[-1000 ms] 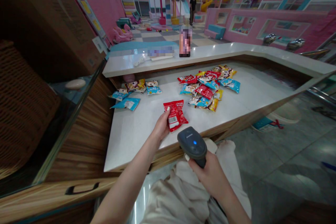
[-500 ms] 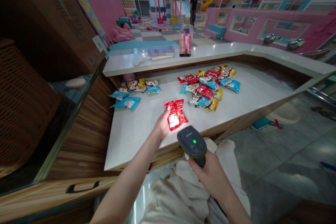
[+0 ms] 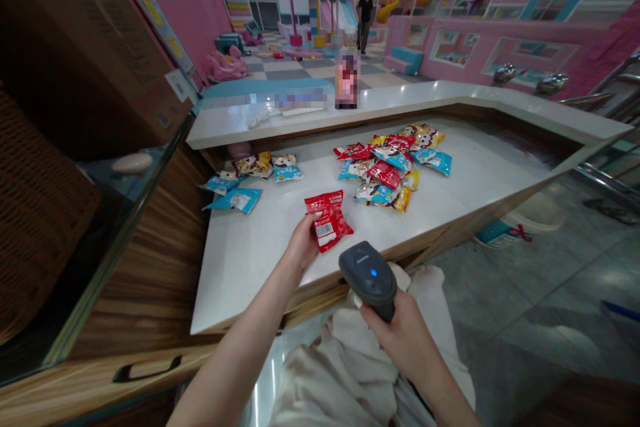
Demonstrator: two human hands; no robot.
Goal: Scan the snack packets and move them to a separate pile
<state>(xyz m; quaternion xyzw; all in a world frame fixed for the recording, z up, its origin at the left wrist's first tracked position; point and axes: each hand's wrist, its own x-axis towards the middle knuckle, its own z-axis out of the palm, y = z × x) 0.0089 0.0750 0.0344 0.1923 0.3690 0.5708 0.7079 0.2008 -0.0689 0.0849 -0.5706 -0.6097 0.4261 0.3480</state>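
My left hand [image 3: 303,243] grips the lower left edge of a red snack packet [image 3: 328,220], holding it flat on the white counter [image 3: 250,273] with its barcode facing up. My right hand [image 3: 403,340] is wrapped around the handle of a black handheld barcode scanner [image 3: 369,273], whose head tilts towards the packet, a short way off, and shows a blue light. Beyond the packet lies a heap of red, blue and yellow snack packets [image 3: 387,170]. A smaller group of packets [image 3: 245,180] lies to the left.
A raised white ledge [image 3: 400,103] runs behind the counter, with a blurred upright object [image 3: 347,79] on it. A cardboard box [image 3: 85,47] and a wicker basket [image 3: 35,213] stand to the left. A person [image 3: 365,17] stands far off in a pink play area.
The scanner's light has gone from green to blue, and the bright glow on the packet has gone. The barcode now shows clearly. My view has shifted slightly.
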